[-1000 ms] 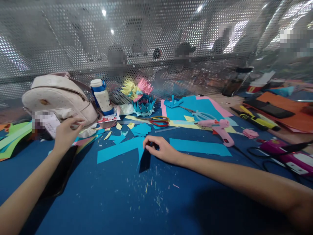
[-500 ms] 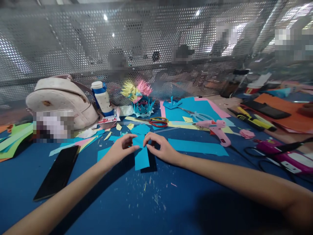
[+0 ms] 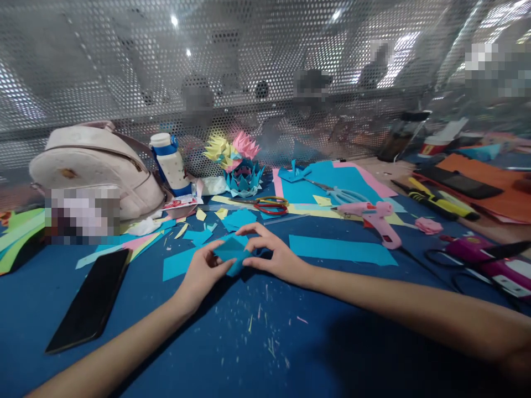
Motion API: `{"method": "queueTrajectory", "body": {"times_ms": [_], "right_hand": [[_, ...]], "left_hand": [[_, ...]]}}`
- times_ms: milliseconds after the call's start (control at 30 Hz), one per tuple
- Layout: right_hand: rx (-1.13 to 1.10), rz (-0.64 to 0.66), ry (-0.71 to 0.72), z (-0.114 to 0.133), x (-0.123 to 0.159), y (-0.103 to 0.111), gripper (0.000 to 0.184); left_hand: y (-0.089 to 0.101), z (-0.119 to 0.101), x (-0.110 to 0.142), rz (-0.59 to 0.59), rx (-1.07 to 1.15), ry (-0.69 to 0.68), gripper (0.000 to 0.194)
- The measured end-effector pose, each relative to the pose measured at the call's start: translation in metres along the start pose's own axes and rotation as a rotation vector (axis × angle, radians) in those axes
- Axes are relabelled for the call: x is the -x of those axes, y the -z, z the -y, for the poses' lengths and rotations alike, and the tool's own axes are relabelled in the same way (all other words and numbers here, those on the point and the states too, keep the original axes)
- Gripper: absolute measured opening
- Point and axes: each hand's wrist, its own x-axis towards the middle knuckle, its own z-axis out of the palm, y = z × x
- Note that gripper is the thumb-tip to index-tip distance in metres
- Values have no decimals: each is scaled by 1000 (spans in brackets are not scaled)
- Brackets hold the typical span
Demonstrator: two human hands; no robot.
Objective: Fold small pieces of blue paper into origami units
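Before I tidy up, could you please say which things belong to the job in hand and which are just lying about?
Likely in the job: blue paper piece between left hand and right hand; blue paper strips; red-and-gold scissors; pink glue gun.
Seemingly lying about: smartphone; pale backpack; white bottle.

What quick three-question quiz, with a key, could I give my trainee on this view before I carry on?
1. What do the left hand and right hand hold between them?
2. True or false: the pink glue gun lies to the right of the red-and-yellow-handled scissors.
3. Which stands between the backpack and the pink paper flower? A) the bottle B) the phone C) the power strip

Key: 1. Blue paper. 2. True. 3. A.
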Motion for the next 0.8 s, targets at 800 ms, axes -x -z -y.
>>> {"method": "queueTrajectory", "body": {"times_ms": [800], "right_hand": [[99, -17, -87, 7, 4, -5, 16]], "left_hand": [[-11, -4, 11, 148, -136, -91, 19]]}}
